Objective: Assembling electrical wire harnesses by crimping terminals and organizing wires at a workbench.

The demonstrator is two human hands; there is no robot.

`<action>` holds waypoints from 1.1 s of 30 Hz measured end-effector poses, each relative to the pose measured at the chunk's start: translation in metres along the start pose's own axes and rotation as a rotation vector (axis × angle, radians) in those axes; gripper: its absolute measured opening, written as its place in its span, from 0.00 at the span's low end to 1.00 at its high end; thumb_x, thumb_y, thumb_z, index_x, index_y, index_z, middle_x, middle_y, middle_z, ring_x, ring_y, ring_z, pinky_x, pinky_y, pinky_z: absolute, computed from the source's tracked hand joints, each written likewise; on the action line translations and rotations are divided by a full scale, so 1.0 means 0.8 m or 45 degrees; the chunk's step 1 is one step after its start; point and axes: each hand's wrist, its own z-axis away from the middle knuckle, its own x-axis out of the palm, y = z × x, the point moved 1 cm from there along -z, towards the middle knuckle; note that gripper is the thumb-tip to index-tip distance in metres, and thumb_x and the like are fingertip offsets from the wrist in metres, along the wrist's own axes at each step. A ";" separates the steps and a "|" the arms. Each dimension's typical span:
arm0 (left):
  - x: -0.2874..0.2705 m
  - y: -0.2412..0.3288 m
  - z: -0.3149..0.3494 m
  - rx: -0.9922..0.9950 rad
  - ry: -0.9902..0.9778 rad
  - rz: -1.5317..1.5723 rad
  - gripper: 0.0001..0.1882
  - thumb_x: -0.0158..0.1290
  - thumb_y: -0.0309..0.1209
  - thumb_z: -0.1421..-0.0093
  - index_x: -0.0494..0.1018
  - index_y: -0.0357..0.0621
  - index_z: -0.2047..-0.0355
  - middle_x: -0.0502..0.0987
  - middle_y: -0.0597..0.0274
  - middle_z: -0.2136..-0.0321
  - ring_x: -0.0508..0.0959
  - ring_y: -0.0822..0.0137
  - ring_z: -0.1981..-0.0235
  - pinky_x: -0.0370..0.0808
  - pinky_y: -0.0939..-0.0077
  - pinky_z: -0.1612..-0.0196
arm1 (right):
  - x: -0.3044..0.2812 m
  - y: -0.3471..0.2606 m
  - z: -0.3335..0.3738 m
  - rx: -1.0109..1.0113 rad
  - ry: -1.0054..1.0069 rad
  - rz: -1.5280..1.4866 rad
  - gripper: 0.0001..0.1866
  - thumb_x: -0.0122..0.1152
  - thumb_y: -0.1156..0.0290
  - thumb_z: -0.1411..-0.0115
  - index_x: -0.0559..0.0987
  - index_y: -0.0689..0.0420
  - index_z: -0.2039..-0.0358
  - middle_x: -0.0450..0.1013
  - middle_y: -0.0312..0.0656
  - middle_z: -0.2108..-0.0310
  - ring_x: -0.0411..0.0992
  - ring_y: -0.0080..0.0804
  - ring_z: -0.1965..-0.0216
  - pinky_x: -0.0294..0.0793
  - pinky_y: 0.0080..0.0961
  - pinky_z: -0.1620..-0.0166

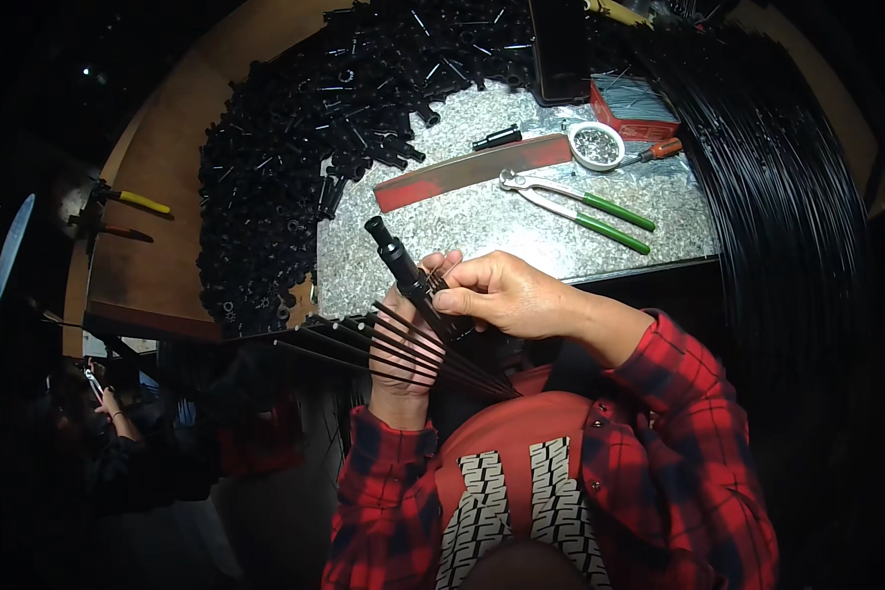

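Observation:
My left hand is closed around a black stepped plastic tube, which tilts with its narrow end up and to the left. Several thin black rods, like umbrella ribs, fan out across the left palm and run down toward my lap. My right hand pinches at the tube's lower collar, thumb and forefinger pressed together. What lies between those fingertips is too small and partly hidden to name. Both hands are held in front of the table's near edge, above my red apron.
A large heap of black tubes covers the table's left. Green-handled pincers, a flat bar, a bowl of metal bits, a screwdriver and a red box lie beyond. Long black rods hang at right. Another person's hand shows left.

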 end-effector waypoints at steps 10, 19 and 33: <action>-0.002 -0.001 0.002 -0.009 0.007 -0.040 0.24 0.50 0.35 0.37 0.63 0.32 0.45 0.60 0.39 0.40 0.60 0.49 0.37 0.61 0.54 0.36 | 0.003 0.000 -0.001 0.017 0.040 0.039 0.17 0.57 0.61 0.37 0.76 0.61 0.77 0.64 0.31 0.86 0.62 0.15 0.82 0.61 0.20 0.77; 0.008 0.006 0.003 -0.114 -0.008 -0.037 0.27 0.51 0.37 0.37 0.63 0.30 0.43 0.58 0.37 0.39 0.61 0.49 0.37 0.61 0.56 0.36 | -0.002 -0.002 -0.008 0.066 -0.066 0.015 0.15 0.57 0.61 0.36 0.74 0.57 0.76 0.65 0.28 0.82 0.64 0.14 0.79 0.63 0.16 0.74; 0.007 0.038 0.018 0.462 0.252 -0.380 0.16 0.48 0.35 0.35 0.69 0.40 0.50 0.73 0.58 0.53 0.71 0.66 0.49 0.66 0.67 0.43 | 0.041 -0.007 -0.033 -0.267 0.237 0.259 0.17 0.57 0.65 0.37 0.69 0.60 0.79 0.62 0.30 0.80 0.58 0.14 0.76 0.60 0.18 0.76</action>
